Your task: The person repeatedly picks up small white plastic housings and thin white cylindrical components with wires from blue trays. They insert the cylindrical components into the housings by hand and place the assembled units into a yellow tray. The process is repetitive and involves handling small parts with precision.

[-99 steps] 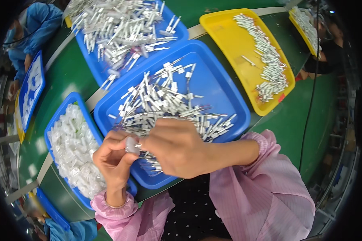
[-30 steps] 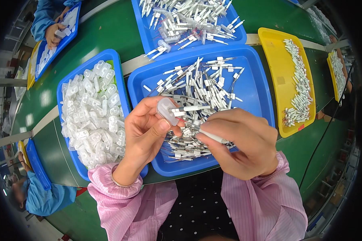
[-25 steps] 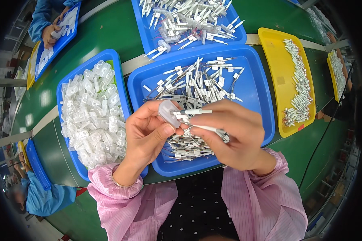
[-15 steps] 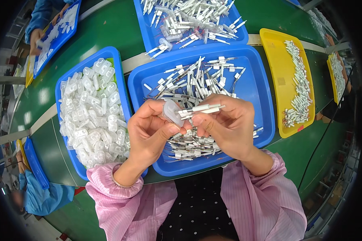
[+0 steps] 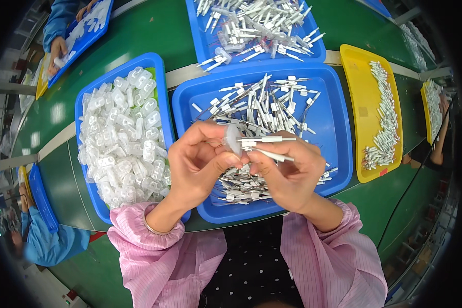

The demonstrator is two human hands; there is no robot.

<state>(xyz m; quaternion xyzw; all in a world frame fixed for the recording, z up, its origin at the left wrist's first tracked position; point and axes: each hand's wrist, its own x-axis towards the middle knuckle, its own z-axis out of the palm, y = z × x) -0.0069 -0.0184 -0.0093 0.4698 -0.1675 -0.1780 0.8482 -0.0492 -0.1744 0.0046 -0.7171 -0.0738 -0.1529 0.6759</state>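
Note:
Over the middle blue tray (image 5: 339, 154), my left hand (image 5: 195, 161) is closed on a translucent plastic housing (image 5: 232, 139), pinched between thumb and fingers. White rod-shaped parts (image 5: 274, 139) with thin leads stick out of the housing toward the right. My right hand (image 5: 295, 174) pinches these rods close to the housing; its fingertips partly hide the join. Beneath both hands, the tray holds many loose white rods with dark leads (image 5: 264, 105).
To the left, a blue tray (image 5: 161, 77) is heaped with clear plastic housings (image 5: 120, 138). Behind, another blue tray (image 5: 203, 46) holds housings with rods attached. At right, a yellow tray (image 5: 362, 133) carries white rods (image 5: 382, 118). A co-worker's hand (image 5: 59, 49) is at far left.
The housing has turned more edge-on and shifted slightly right in my hands. The rods, side by side before, now spread apart. The view has shifted a little.

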